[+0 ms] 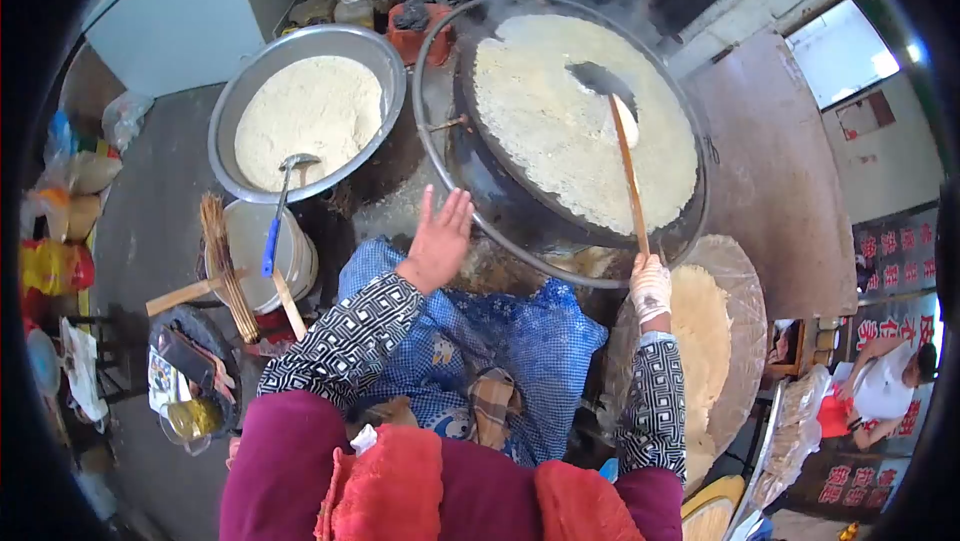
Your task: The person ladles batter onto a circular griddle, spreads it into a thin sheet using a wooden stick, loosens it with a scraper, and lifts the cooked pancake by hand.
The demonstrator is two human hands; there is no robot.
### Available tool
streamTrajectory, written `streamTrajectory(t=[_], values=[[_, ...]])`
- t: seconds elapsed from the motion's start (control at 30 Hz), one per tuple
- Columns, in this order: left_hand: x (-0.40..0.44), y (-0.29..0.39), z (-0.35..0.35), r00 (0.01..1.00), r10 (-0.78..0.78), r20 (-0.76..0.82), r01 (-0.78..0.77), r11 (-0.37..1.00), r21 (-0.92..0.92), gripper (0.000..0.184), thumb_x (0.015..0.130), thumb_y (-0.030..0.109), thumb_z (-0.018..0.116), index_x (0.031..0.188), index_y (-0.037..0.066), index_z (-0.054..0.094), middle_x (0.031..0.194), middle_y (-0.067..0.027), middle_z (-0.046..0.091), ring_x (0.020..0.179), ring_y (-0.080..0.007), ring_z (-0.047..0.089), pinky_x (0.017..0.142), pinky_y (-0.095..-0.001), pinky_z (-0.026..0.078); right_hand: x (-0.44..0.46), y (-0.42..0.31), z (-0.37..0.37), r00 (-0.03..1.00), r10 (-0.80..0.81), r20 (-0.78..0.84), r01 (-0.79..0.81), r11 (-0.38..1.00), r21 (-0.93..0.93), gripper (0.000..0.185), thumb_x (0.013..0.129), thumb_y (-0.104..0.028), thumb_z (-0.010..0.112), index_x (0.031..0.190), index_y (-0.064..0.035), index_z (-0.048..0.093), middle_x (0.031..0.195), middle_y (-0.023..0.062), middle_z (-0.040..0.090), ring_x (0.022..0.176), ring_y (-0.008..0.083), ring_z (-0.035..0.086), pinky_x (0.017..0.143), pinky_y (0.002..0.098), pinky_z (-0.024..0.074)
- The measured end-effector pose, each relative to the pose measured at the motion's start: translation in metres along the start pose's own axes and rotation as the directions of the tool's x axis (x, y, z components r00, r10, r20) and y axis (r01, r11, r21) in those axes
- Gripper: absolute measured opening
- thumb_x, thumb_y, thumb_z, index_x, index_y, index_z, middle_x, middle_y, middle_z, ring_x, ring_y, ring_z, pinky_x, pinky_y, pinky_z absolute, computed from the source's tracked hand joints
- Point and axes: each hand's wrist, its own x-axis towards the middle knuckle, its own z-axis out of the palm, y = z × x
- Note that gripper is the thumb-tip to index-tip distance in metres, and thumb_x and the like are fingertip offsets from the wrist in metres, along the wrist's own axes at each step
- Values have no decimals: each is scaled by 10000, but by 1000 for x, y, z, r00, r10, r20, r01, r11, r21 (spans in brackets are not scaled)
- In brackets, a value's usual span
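Cream batter [540,131], head view: one broad, thin round, spread over nearly the whole of a dark griddle [497,171]; surface matte and mottled, slightly grainy, edge uneven, with one dark patch bare of batter towards the far right; steam behind. Spreader [631,181], one: long wooden handle, pale blade lying at the dark patch. Right hand [650,289], in a pale glove: fingers closed round the near end of the handle. Left hand [440,241], bare: palm down, fingers outstretched, thumb set apart, nothing held; fingertips at the metal ring [425,131] around the griddle, contact impossible to tell. Basin [222,141], metal, left of the griddle: a large pool of pale mix [310,121], with a blue-handled ladle [271,244] leaning over the near rim. Bucket [304,256], pale, below the basin; straw brush [228,276] across its left side. Flatbread [700,331], tan, on a round mat [748,321] right of the right hand. Cloth [545,336], blue check, between the forearms.
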Motion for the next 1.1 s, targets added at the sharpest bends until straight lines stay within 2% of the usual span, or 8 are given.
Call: streamTrajectory(t=[0.17,0.2,0.4,0.5,0.53,0.7,0.83,1.1], values=[[15,-32,-7,995,-99,0,99,995,16,584,662,152,564,1202,-55,485,1317,-157,436,1283,-284,335,1054,-610,67,-1,29,23,996,-37,-84,34,999,-35,290,893,-331,453,821,-57,512,664,236,591,659,418,588,588,519,460],[19,-42,-4,995,-103,-12,104,991,79,494,754,161,503,1199,-52,497,1316,-147,443,1271,-278,350,1049,-619,67,3,31,20,993,-26,-116,20,998,-58,285,895,-325,456,805,-58,500,649,226,587,644,412,584,585,516,461],[49,-99,15,979,-204,19,201,974,108,480,751,138,520,1216,17,506,1337,-74,427,1269,-269,347,1018,-649,95,-3,10,1,996,-8,84,11,999,-40,356,899,-363,437,863,-27,550,746,264,598,732,439,584,644,526,451],[67,-115,-6,929,-323,179,295,941,164,562,742,185,554,1273,33,446,1361,-69,405,1277,-274,342,1019,-647,102,5,14,-3,993,102,65,-105,993,46,350,897,-355,439,875,-31,570,767,271,596,747,439,582,656,530,448],[65,-112,-4,928,-324,182,294,940,174,562,742,185,554,1273,33,446,1361,-69,405,1277,-274,342,1019,-647,102,5,11,0,1000,10,12,-10,1000,-1,329,899,-355,423,841,-46,520,707,244,606,697,422,597,625,507,468],[61,-11,-29,982,50,-182,-57,998,-35,533,652,148,591,1142,-23,470,1161,-165,499,1175,-314,416,989,-596,219,-8,3,10,998,4,70,0,998,-56,318,903,-337,420,860,-41,529,716,236,614,703,407,608,640,504,472],[34,92,-30,943,265,-200,-316,901,-298,437,733,138,482,1118,-64,520,1195,-196,496,1192,-320,412,1027,-592,183,0,-9,2,999,-28,-20,27,999,-31,320,900,-332,428,843,-38,539,711,234,613,699,410,604,634,503,475],[43,180,26,954,291,-76,-298,878,-375,459,753,120,483,1171,-70,494,1215,-247,472,1207,-364,401,1044,-582,146,1,-13,1,1000,-11,-14,11,1000,-6,305,891,-317,465,800,-32,524,695,244,601,685,431,584,624,516,456]])
